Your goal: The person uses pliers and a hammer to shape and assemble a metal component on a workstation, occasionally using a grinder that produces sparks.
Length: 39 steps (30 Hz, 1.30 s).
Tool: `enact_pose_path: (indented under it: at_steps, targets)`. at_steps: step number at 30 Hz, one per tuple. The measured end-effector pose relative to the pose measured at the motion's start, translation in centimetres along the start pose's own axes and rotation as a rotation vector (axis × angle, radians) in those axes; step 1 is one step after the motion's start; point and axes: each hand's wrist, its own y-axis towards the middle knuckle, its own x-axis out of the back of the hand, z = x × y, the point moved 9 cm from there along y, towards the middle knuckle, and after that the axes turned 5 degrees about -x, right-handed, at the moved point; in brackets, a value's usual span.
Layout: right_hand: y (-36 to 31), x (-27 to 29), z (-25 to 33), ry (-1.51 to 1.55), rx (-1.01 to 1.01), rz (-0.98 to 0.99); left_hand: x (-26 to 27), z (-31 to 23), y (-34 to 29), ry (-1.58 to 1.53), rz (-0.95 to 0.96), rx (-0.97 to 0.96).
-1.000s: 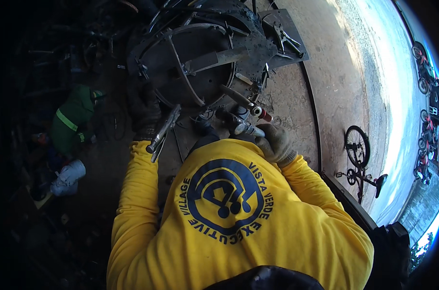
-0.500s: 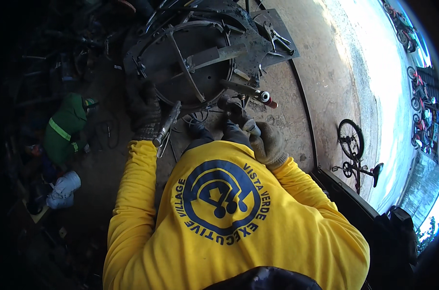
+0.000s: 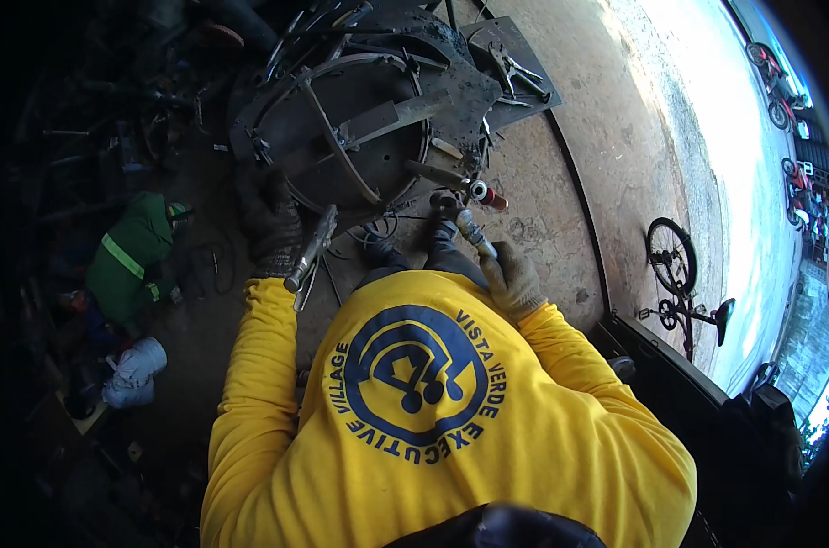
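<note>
My left hand [image 3: 273, 233], in a dark knitted glove, lies at the near left rim of a round metal table [image 3: 378, 169]. Its fingers look stretched out and apart, though the shade there is deep. Locking pliers [image 3: 316, 248] are at the rim just right of it, handles toward me. My right hand [image 3: 515, 279], in a grey-brown glove, is closed round the end of a hammer [image 3: 474, 233]. The hammer has a pale wrapped handle, and its dark head points away from me, near the table's right front. Curved metal bars and a flat strip [image 3: 403, 116] lie on the tabletop.
A tool with a red end [image 3: 489, 195] juts from the table's right edge. More clamping pliers [image 3: 515, 68] rest on a plate at the far right. To the left, a person in green [image 3: 136, 251] crouches near a white sack [image 3: 136, 365]. A bicycle [image 3: 677, 274] stands at right.
My right hand has shifted slightly, and more of the hammer handle now shows. My left hand stays by the rim. The whole view has moved a little.
</note>
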Motion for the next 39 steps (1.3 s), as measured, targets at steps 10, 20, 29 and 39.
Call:
enact_pose_path:
  at_steps: [10, 20, 29, 39]
  targets:
    - [3.6, 3.9, 0.0, 0.25, 0.046, -0.162, 0.1, 0.0, 0.2, 0.083, -0.03, -0.066]
    - [7.1, 3.4, 3.4, -0.105, 0.094, 0.11, 0.0, -0.8, 0.4, 0.142, -0.019, -0.08]
    - [7.3, 4.5, 2.5, -0.041, 0.075, 0.07, 0.1, -0.3, 0.3, 0.132, -0.031, -0.067]
    - [6.6, 15.9, 13.7, 0.604, 0.55, -0.209, 0.2, -0.3, 0.1, 0.038, -0.04, -0.08]
